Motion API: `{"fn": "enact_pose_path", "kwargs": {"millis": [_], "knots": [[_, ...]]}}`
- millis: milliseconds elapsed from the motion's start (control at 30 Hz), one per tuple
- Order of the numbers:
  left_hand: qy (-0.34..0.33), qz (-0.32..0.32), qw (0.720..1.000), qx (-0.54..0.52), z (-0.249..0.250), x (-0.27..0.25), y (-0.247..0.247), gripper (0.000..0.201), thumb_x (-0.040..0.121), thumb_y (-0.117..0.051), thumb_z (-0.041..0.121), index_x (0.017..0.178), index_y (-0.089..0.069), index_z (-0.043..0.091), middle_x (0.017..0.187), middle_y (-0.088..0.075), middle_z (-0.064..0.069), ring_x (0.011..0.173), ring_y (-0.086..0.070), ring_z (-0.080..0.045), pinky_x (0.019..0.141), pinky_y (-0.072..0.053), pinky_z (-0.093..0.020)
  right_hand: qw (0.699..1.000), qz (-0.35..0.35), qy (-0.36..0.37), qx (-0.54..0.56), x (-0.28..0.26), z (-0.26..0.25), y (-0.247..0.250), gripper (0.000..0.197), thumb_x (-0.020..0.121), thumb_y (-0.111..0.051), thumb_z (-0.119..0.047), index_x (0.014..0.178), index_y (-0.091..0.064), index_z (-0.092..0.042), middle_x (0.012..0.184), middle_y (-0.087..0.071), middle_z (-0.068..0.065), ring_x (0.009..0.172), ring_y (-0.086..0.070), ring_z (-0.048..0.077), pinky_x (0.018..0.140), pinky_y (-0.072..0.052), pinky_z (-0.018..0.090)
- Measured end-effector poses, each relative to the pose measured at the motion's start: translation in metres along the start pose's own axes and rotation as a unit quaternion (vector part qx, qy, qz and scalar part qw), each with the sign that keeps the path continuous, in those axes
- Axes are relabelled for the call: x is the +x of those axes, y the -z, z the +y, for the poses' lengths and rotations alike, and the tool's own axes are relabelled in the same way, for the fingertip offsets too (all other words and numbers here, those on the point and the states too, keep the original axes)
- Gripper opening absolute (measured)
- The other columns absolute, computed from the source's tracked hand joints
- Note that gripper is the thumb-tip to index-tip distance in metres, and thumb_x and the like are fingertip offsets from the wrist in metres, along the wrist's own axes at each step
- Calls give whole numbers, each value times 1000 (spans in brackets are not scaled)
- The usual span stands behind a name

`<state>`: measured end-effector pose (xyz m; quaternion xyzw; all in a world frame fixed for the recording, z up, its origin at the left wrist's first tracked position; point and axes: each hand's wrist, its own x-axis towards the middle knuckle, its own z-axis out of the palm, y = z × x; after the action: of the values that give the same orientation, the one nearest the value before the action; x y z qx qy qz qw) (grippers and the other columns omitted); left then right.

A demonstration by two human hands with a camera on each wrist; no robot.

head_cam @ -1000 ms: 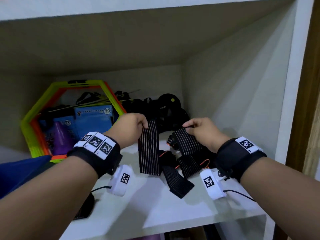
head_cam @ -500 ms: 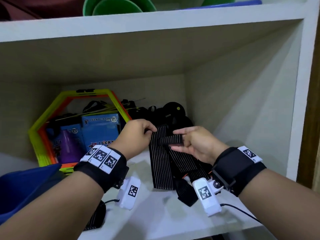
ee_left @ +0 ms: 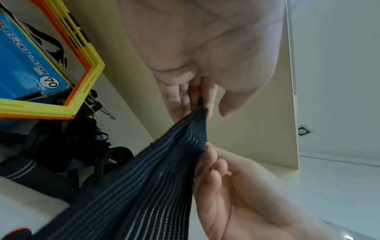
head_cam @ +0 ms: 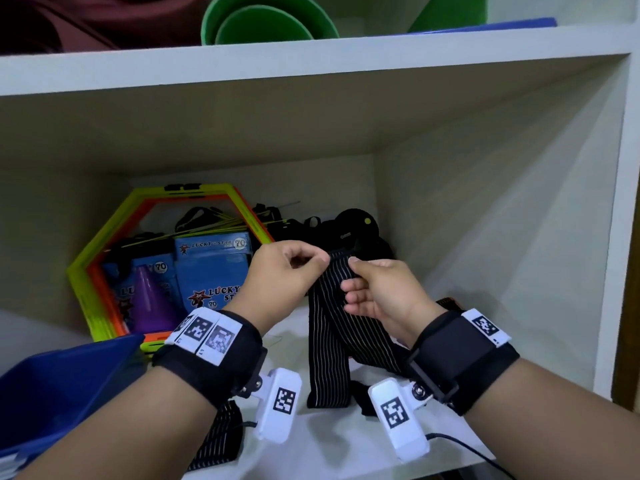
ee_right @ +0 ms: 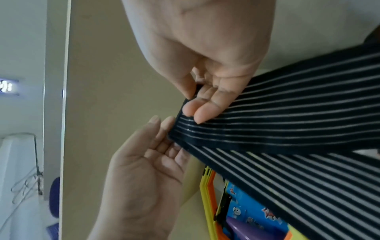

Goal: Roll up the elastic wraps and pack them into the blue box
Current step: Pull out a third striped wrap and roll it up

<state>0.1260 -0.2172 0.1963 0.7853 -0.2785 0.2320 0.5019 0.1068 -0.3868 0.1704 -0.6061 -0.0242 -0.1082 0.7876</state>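
At the shelf's (head_cam: 329, 441) front edge lies one striped wrap (head_cam: 218, 441), beside one blue box (head_cam: 65, 386) at left. Mid-shelf, left hand (head_cam: 280, 275) and right hand (head_cam: 381, 292) pinch a second elastic wrap's (head_cam: 327, 341) top end. Behind, two blue packs (head_cam: 211, 271).

a black elastic wrap (head_cam: 327, 327) with thin white stripes is held up by its top edge, hanging unrolled to the shelf; the blue box (head_cam: 59, 386) is seen lower left.
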Motion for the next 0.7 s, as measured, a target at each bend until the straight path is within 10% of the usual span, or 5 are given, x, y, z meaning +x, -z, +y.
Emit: {"fn": "enact_pose_path", "kwargs": {"millis": [233, 400, 700], "knots": [[-8, 35, 999, 31, -8, -5, 14, 11, 88, -75, 17, 93, -78, 26, 85, -76, 9, 80, -70, -8, 78, -60, -29, 994, 20, -46, 96, -8, 10, -27, 10, 100, -58, -21, 102, -60, -11, 65, -65, 6, 48, -57, 13, 47, -54, 28], [4, 45, 999, 4, -11, -6, 23, 13, 94, -68, 17, 98, -78, 25, 89, -76, 10, 86, -70, -3, 84, -60, -33, 996, 30, 48, -70, -10, 12, -28, 31, 97, -62, -29, 70, -59, -13, 50, -46, -2, 40, -38, 10, 43, -34, 23], [-51, 45, 996, -65, 1, -7, 21, 29, 96, -59, -1, 89, -68, 25, 85, -69, 7, 76, -66, -8, 68, -52, -26, 966, 81, 221, -108, -9, 5, -28, 17, 88, -74, -26, 84, -61, -15, 82, -70, 14, 76, -68, 32, 80, -56, 46]]}}
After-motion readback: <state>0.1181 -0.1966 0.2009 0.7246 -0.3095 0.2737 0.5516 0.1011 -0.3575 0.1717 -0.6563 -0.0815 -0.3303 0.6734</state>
